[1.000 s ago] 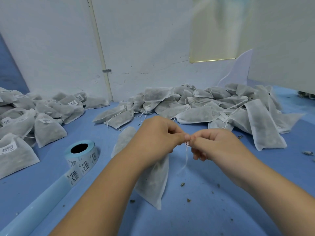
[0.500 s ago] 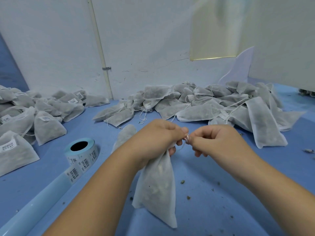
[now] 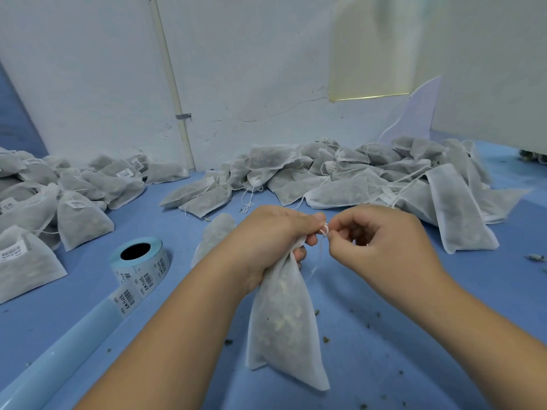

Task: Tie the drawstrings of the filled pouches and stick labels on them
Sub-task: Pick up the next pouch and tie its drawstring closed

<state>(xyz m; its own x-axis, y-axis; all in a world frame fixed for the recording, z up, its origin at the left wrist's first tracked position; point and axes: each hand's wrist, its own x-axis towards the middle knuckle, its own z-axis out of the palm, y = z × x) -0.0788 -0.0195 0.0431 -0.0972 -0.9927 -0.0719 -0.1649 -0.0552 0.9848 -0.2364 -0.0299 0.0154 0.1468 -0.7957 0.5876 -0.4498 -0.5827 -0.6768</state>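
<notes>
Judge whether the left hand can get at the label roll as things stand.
Probably not yet: the left hand grips the pouch by its neck, drawstring at its fingertips, so it is occupied. Once freed, the way to the roll looks open; only a flat pouch lies between.

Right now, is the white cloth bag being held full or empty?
Full: the white fabric pouch hangs bulging and lumpy, not flat.

matt non-woven cloth pouch (image 3: 284, 318) (thin white string (image 3: 324, 230)), glossy paper label roll (image 3: 139, 263).

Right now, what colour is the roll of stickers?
The roll of stickers is light blue with black barcodes, clearest in the head view.
</notes>
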